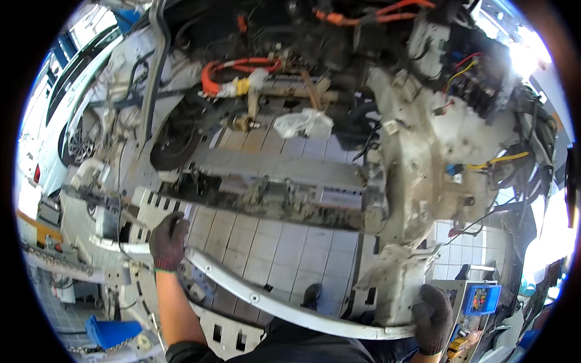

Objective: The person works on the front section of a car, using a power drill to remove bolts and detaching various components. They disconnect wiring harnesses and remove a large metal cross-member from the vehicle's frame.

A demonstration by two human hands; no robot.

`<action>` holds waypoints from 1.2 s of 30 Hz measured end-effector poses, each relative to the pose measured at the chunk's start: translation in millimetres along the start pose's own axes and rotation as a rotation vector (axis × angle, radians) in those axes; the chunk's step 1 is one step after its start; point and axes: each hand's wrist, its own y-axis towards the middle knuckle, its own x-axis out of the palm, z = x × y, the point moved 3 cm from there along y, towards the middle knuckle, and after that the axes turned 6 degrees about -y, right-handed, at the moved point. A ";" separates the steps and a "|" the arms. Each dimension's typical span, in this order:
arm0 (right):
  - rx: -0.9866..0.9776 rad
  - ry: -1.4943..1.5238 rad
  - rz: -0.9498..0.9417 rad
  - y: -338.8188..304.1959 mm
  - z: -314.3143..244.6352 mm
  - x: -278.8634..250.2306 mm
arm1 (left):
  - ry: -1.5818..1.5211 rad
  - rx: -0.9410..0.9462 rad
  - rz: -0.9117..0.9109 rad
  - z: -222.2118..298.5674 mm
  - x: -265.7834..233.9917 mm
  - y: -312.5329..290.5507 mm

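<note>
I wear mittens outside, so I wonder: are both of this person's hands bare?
No, the left hand and the right hand both wear dark gloves.

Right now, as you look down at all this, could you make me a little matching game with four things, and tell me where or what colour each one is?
Things:
1. long curved bar
2. thick cable loop
3. gloves
4. open tray

Descriptions:
A. bright orange, above and left of the picture's middle
B. blue, at the lower right, with small items inside
C. pale, spanning between the left hand and the right hand
D. dark, worn by the person

Right pairs: 1-C, 2-A, 3-D, 4-B.
</note>
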 end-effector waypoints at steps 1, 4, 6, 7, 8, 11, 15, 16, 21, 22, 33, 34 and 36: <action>-0.010 -0.007 -0.011 0.7 -2.0 0.0 | -0.025 -0.021 -0.006 1.8 0.1 0.1; -0.021 0.005 0.027 2.1 -6.9 -1.7 | -0.026 -0.010 -0.004 7.7 -1.2 -1.0; -0.006 0.059 0.046 2.5 -8.8 -2.3 | -0.003 -0.040 -0.013 8.3 -1.4 -1.2; -0.008 0.020 0.037 2.7 -9.9 -2.0 | 0.019 -0.003 -0.014 9.4 -2.0 -1.3; -0.008 -0.020 0.025 3.0 -11.1 -2.3 | 0.004 -0.004 -0.020 9.2 -1.3 -0.8; -0.041 -0.059 0.031 3.8 -16.0 -3.4 | -0.018 -0.030 -0.023 6.6 -1.0 -0.2; -0.027 -0.053 0.032 4.5 -20.4 -3.5 | -0.059 0.009 -0.024 5.1 -0.1 -0.7; -0.033 -0.057 0.035 4.6 -21.3 -3.7 | -0.074 0.024 -0.017 4.8 -0.3 -1.1; -0.029 -0.076 0.012 4.6 -20.4 -5.9 | -0.053 0.048 -0.015 3.5 -0.6 -0.6; -0.013 -0.084 -0.001 4.6 -19.2 -6.2 | -0.045 0.067 -0.012 4.0 -0.7 -0.2; -0.064 -0.089 0.016 4.1 -20.6 -6.7 | -0.084 0.007 -0.017 3.6 -1.0 -0.6; -0.064 -0.086 0.019 4.1 -20.6 -7.6 | -0.118 -0.014 -0.033 2.3 -0.4 -0.5; -0.065 -0.105 0.015 4.2 -20.2 -9.0 | -0.074 0.025 -0.024 1.8 -0.2 -0.4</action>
